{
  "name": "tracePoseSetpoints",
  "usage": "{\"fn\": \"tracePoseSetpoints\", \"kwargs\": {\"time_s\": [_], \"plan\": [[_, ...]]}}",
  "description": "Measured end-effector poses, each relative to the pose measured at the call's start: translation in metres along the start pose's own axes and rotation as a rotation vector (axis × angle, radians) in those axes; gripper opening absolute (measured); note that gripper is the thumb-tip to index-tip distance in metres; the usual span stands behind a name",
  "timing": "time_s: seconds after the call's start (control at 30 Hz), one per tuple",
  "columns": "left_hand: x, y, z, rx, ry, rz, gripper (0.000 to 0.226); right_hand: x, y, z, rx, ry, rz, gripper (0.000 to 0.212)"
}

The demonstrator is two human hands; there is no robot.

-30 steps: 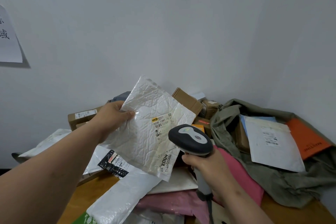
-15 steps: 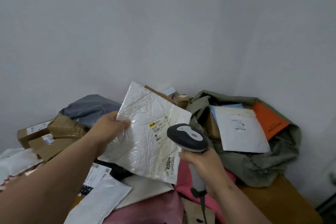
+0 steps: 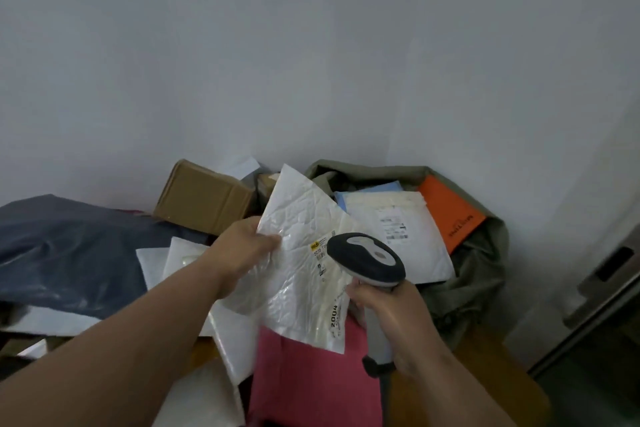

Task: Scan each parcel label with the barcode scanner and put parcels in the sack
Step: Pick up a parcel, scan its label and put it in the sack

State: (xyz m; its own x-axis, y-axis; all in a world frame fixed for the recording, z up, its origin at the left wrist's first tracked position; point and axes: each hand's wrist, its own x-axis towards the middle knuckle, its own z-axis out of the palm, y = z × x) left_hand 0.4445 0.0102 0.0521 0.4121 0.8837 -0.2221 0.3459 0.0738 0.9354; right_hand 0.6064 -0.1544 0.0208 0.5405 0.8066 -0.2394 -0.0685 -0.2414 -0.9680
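My left hand grips a crinkled white padded mailer by its left edge and holds it up above the table. Its label with a yellow mark faces me. My right hand holds the grey and black barcode scanner by its handle, with the scanner head in front of the mailer's label. Behind them at the right lies the olive green sack, open, with a white mailer, a blue parcel and an orange parcel in it.
On the wooden table lie a pink mailer, several white mailers, a large dark blue bag at the left and a brown cardboard box against the wall. A metal door frame stands at the far right.
The view has swung right and the sack has come nearer the middle. The white mailer has moved right toward the sack, still in my left hand, with the scanner staying by its label.
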Motion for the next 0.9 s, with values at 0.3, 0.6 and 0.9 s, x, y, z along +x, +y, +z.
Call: {"fn": "tracePoseSetpoints", "kwargs": {"time_s": [0.3, 0.6, 0.9], "plan": [[0.16, 0.032, 0.141, -0.287, 0.071, -0.172, 0.033, 0.142, -0.001, -0.09, 0.009, 0.082, 0.079, 0.019], [0.228, -0.003, 0.215, 0.344, 0.029, -0.175, 0.065, 0.215, 0.026, -0.116, -0.034, 0.054, 0.237, 0.011], [0.209, 0.0, 0.17, 0.343, 0.012, -0.096, 0.043, 0.21, 0.016, -0.086, -0.021, -0.047, 0.185, 0.023]]}}
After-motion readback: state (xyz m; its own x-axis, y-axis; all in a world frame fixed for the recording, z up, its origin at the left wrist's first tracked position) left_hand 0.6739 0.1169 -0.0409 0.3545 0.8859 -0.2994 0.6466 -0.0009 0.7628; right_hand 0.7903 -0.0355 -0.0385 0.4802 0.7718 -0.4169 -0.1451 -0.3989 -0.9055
